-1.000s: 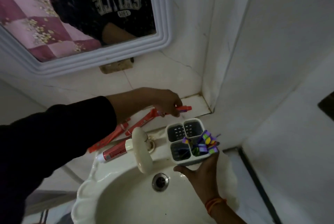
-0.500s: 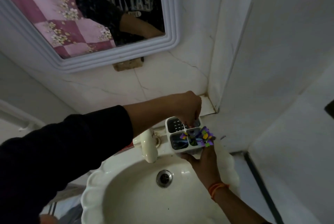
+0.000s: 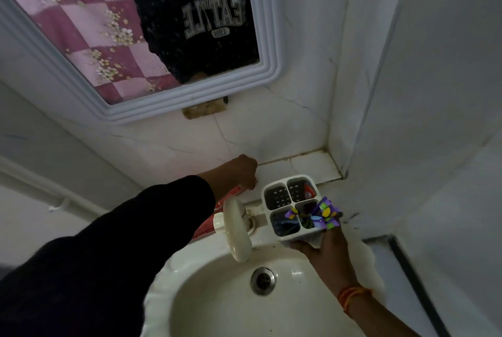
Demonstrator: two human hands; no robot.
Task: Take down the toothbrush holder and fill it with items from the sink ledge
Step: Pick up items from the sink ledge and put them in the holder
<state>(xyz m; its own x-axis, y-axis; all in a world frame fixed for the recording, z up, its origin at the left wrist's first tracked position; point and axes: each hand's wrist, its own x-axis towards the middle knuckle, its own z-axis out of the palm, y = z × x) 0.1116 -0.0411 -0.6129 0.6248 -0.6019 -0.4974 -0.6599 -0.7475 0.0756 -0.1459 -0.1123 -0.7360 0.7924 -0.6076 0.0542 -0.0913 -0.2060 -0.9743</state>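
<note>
While the right hand (image 3: pixel 324 251), fingers clamped beneath, steadies the toothbrush holder (image 3: pixel 294 209) near the ledge (image 3: pixel 304 167), the left hand (image 3: pixel 243 171) pinches a red tube (image 3: pixel 231 195) for loading.

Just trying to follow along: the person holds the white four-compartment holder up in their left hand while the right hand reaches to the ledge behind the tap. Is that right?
Not quite: the hands are swapped. The head view shows the right hand holding the holder from below, and the left hand reaching to the ledge behind the tap.
</note>
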